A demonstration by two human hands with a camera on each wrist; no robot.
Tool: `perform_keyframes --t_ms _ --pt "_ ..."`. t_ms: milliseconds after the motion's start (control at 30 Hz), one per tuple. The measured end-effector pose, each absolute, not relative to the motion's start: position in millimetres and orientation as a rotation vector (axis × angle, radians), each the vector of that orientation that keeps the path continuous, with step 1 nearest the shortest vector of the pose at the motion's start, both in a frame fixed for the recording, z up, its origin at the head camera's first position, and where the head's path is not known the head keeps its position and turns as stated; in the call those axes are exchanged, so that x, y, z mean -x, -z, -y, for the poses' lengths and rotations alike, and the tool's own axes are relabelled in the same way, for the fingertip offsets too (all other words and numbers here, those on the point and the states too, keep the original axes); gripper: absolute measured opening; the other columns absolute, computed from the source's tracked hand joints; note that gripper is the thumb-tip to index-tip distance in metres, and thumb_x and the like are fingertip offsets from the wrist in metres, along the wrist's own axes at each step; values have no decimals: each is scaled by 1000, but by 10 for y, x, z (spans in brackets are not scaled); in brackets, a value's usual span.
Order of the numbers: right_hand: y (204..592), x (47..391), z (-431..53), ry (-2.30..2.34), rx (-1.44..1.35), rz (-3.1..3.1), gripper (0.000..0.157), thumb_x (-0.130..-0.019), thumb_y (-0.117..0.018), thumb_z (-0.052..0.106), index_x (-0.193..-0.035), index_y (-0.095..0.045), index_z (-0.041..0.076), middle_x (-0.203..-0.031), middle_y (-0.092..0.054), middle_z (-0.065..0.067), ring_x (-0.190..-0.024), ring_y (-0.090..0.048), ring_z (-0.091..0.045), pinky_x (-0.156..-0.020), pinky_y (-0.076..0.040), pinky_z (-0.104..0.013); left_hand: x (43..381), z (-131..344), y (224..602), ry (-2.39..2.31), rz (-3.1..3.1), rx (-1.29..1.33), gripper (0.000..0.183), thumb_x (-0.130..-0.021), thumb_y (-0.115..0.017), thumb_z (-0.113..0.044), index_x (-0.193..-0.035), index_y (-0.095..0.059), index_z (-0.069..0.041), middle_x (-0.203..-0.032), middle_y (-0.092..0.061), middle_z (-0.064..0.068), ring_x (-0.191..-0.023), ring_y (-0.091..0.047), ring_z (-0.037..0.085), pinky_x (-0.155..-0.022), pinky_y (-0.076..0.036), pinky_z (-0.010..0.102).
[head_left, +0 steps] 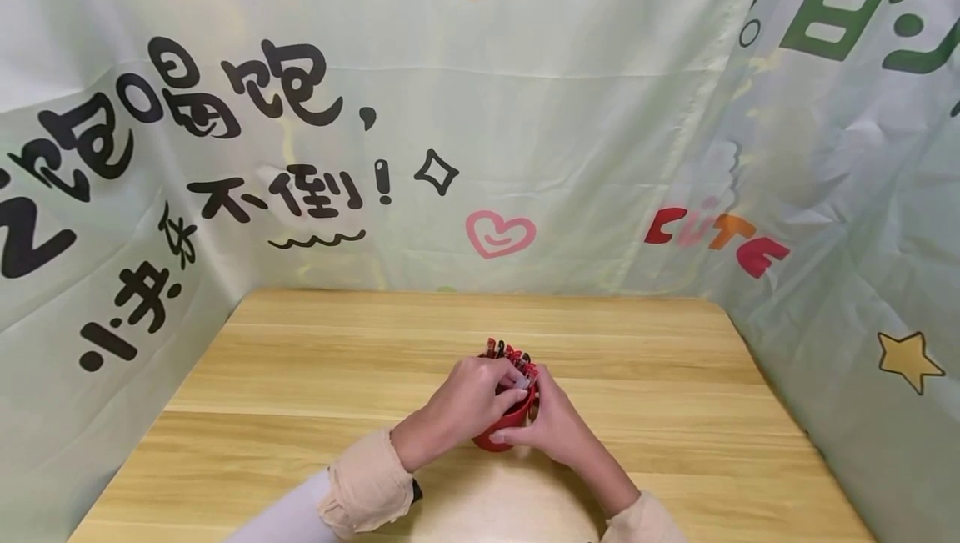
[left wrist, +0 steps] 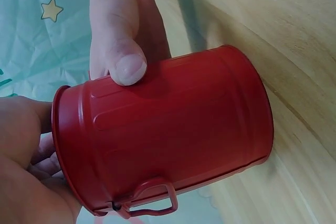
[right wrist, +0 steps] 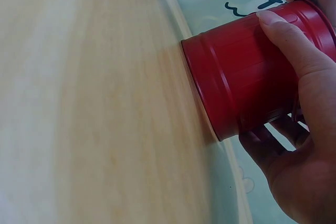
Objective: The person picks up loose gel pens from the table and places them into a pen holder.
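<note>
A red metal can (head_left: 504,436) with a wire-like side handle (left wrist: 157,199) stands upright on the wooden table. Several slim items with red and black tips (head_left: 513,353) stick up from its mouth; they look like pens. My right hand (head_left: 558,426) grips the can from the right, its thumb across the near wall (right wrist: 262,72) and its fingers round the other side. Over the can's mouth is my left hand (head_left: 468,401), fingers bent at the rim near a small pale, translucent bit. Whether the left fingertips pinch anything is hidden by the can and the hand.
The light wooden table (head_left: 300,359) runs out on both sides of the can. A printed cloth (head_left: 585,151) hangs behind it and along the left and right sides. A small black piece (head_left: 417,490) shows by the left cuff.
</note>
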State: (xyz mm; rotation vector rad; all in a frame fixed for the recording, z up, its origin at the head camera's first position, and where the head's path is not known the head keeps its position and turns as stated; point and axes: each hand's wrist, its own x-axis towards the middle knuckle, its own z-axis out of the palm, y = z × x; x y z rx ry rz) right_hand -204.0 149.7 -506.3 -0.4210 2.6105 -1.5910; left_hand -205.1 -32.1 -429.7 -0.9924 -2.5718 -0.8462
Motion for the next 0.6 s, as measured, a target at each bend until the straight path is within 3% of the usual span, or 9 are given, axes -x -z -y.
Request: perform_keyframes --t_ms 600 --pt "5070 2034 -1494 1599 413 -2595 95 -66 -99 38 -141 -45 18 -135 -62 1 -121 -63 -16 -97 -56 -29 2046 293 4300 790 2602 909 11 -89 -83 -19 -94 -79 -9 -90 -80 2 -80 -75 8 -66 -54 9"
